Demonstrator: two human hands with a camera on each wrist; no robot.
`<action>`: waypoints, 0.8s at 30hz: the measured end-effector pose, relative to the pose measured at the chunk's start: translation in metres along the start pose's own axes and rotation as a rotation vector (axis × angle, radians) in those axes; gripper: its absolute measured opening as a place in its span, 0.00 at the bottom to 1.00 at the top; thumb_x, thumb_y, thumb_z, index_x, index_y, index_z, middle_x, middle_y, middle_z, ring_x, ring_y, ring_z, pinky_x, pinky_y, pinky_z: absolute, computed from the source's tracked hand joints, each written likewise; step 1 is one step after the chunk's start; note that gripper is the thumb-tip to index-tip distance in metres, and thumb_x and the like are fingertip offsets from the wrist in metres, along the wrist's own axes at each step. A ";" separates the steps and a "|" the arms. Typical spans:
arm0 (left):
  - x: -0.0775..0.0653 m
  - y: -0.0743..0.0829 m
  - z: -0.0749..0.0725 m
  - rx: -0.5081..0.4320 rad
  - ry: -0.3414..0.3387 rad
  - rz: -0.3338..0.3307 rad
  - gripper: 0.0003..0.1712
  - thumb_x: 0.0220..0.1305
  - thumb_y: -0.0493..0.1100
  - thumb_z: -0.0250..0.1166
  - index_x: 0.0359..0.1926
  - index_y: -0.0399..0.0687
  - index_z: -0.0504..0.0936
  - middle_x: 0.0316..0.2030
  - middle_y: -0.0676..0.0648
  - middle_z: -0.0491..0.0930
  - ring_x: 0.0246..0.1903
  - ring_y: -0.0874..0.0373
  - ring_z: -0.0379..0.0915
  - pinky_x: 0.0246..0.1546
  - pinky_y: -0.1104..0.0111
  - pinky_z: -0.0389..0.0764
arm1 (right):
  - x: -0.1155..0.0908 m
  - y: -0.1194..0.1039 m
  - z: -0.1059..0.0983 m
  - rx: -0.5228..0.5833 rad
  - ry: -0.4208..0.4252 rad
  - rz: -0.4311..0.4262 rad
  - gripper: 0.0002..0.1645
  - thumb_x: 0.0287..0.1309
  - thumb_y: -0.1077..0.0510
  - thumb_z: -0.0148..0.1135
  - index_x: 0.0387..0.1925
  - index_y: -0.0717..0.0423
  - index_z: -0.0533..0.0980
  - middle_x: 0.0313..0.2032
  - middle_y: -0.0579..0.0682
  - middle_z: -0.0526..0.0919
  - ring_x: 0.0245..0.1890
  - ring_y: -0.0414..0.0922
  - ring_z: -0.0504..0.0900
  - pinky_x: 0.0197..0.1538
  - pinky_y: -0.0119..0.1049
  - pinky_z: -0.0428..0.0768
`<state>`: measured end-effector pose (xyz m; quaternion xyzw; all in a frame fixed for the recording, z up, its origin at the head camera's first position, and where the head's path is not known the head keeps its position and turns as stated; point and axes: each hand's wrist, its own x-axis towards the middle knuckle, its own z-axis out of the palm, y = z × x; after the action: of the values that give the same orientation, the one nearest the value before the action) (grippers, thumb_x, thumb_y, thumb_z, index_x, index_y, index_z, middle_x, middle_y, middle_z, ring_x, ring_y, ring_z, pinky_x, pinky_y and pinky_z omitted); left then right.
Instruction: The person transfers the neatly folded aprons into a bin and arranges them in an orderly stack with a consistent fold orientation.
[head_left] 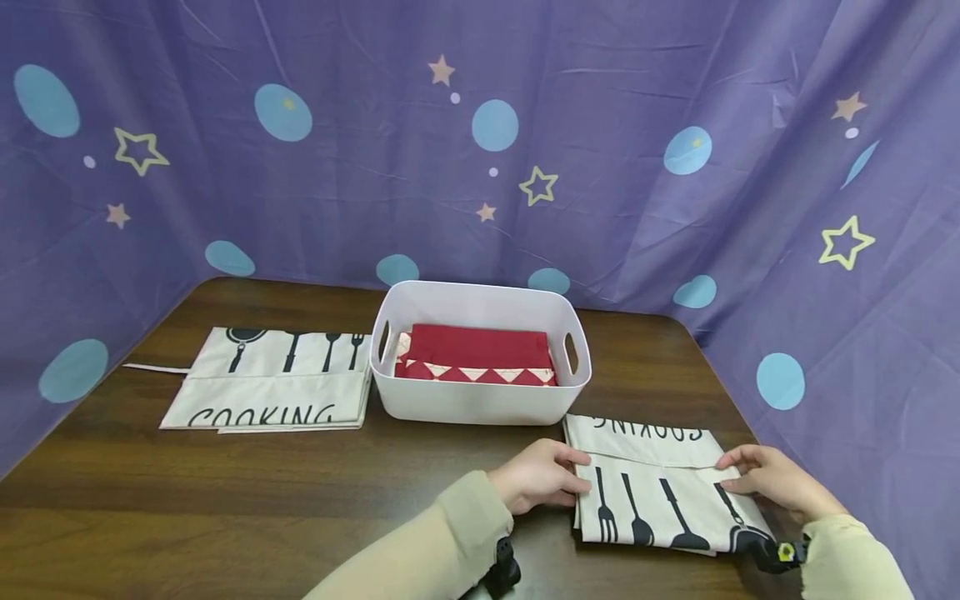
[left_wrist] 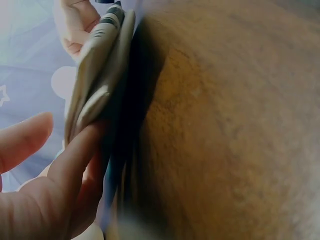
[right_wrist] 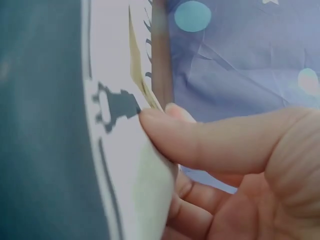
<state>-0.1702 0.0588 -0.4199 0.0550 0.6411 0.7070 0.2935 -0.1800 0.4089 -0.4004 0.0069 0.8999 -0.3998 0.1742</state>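
Note:
A folded white apron (head_left: 652, 483), printed with black utensils and the word COOKING upside down, lies at the right of the table. At its left side is my left hand (head_left: 542, 477); in the left wrist view the fingers (left_wrist: 82, 155) reach under the edge of the cloth layers while the thumb stands apart above. My right hand (head_left: 780, 479) pinches the right edge, thumb (right_wrist: 175, 132) on top and the other fingers curled beneath.
A white plastic basket (head_left: 480, 406) with a folded red cloth (head_left: 480, 346) in it stands at the back middle. Left of it lies a second folded COOKING apron (head_left: 277, 383), a white strap (head_left: 156, 367) sticking out. A purple curtain (head_left: 450, 208) hangs around the wooden table (head_left: 262, 500).

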 end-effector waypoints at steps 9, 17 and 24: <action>-0.004 -0.001 0.001 0.036 0.038 0.023 0.27 0.53 0.19 0.64 0.57 0.31 0.78 0.40 0.42 0.76 0.31 0.53 0.81 0.38 0.56 0.87 | -0.003 -0.003 -0.004 0.065 -0.073 -0.048 0.32 0.56 0.65 0.67 0.56 0.79 0.65 0.28 0.43 0.69 0.22 0.35 0.68 0.23 0.30 0.74; -0.009 0.000 0.003 0.051 0.073 0.049 0.28 0.50 0.17 0.65 0.55 0.31 0.79 0.43 0.43 0.74 0.27 0.53 0.81 0.35 0.59 0.87 | -0.004 -0.003 -0.005 0.080 -0.093 -0.088 0.36 0.56 0.66 0.66 0.60 0.82 0.61 0.28 0.42 0.67 0.22 0.33 0.66 0.23 0.28 0.72; -0.015 0.005 0.008 0.041 0.077 0.082 0.32 0.49 0.16 0.65 0.57 0.34 0.78 0.46 0.43 0.72 0.21 0.54 0.79 0.33 0.59 0.87 | -0.006 -0.004 -0.006 0.089 -0.088 -0.111 0.36 0.55 0.67 0.66 0.59 0.82 0.61 0.28 0.41 0.68 0.23 0.33 0.67 0.23 0.27 0.73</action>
<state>-0.1562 0.0591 -0.4091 0.0600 0.6635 0.7066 0.2383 -0.1772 0.4109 -0.3919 -0.0527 0.8716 -0.4484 0.1909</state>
